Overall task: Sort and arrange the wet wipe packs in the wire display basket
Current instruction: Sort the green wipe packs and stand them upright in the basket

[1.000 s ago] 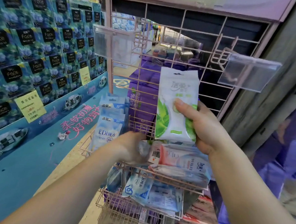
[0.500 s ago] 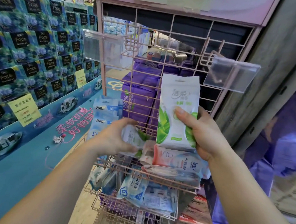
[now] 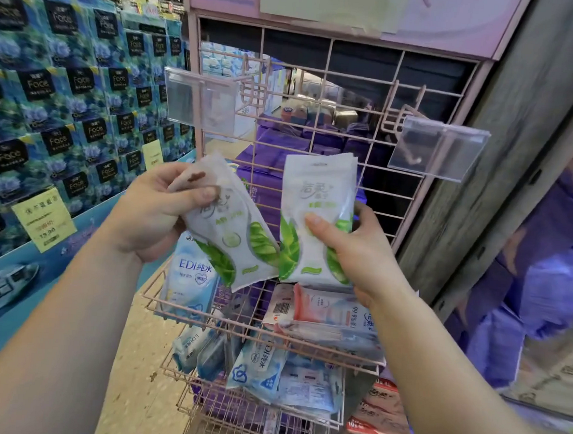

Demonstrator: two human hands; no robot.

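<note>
My right hand (image 3: 354, 248) holds a stack of white-and-green wet wipe packs (image 3: 317, 198) upright above the pink wire basket (image 3: 270, 334). My left hand (image 3: 153, 214) grips another white-and-green pack (image 3: 232, 240), tilted, its lower corner touching the right-hand stack. In the basket, blue EDI packs (image 3: 189, 278) stand at the left and pink-and-blue packs (image 3: 325, 318) lie flat at the right. The basket below (image 3: 251, 414) holds several blue packs (image 3: 258, 364) in a jumble.
The pink wire rack (image 3: 325, 84) rises behind the baskets with two transparent price-tag holders (image 3: 435, 149) sticking out. A wall of blue tissue boxes (image 3: 66, 99) stands at left. A grey pillar (image 3: 507, 147) and purple packs (image 3: 528, 284) are at right.
My left hand has come up out of the basket with a white-and-green pack and brought it beside the stack in my right hand. The camera moved closer.
</note>
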